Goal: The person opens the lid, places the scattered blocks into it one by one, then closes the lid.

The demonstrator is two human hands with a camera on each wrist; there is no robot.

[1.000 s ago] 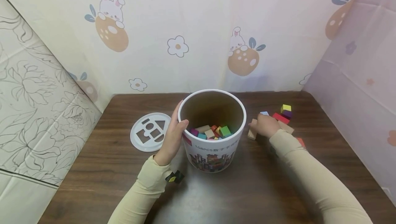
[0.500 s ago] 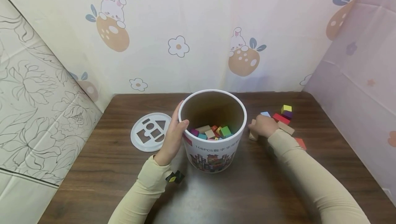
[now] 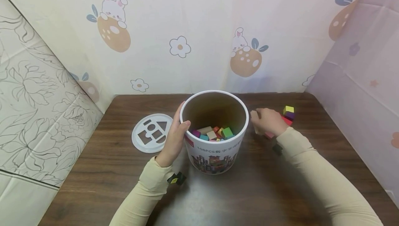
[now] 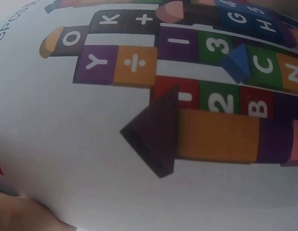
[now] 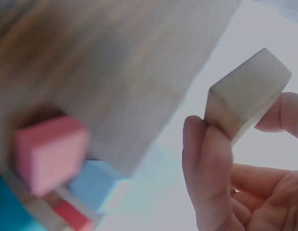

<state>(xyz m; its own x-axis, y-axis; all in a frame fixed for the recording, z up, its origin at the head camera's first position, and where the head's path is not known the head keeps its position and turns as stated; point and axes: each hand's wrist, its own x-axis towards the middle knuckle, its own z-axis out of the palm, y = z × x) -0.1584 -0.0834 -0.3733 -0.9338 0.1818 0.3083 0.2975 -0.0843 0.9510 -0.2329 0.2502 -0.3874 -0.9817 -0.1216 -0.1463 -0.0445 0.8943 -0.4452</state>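
A white bucket (image 3: 193,153) with printed block pictures stands upright in the head view, with several coloured and plain wooden blocks (image 3: 227,131) at its bottom. My left hand (image 3: 174,136) grips its left rim, thumb outside at the front; the left wrist view shows mostly the printed wall. Just right of the bucket, my right hand (image 3: 270,121) pinches a plain wooden block (image 5: 250,89) between thumb and fingers, held up off the table. Below it in the right wrist view lie a pink block (image 5: 55,156) and a blue block (image 5: 93,185), both blurred.
Left of the bucket lies a white lid (image 3: 149,148) with shaped holes, partly behind my left hand. Beyond my right hand, a yellow block (image 3: 289,109) and a red block (image 3: 286,120) rest on the brown table (image 3: 249,191). A patterned cloth wall (image 3: 205,70) borders the back.
My right hand has picked up the plain wooden block from the table and raised it slightly toward the back. The left hand and bucket stay put.
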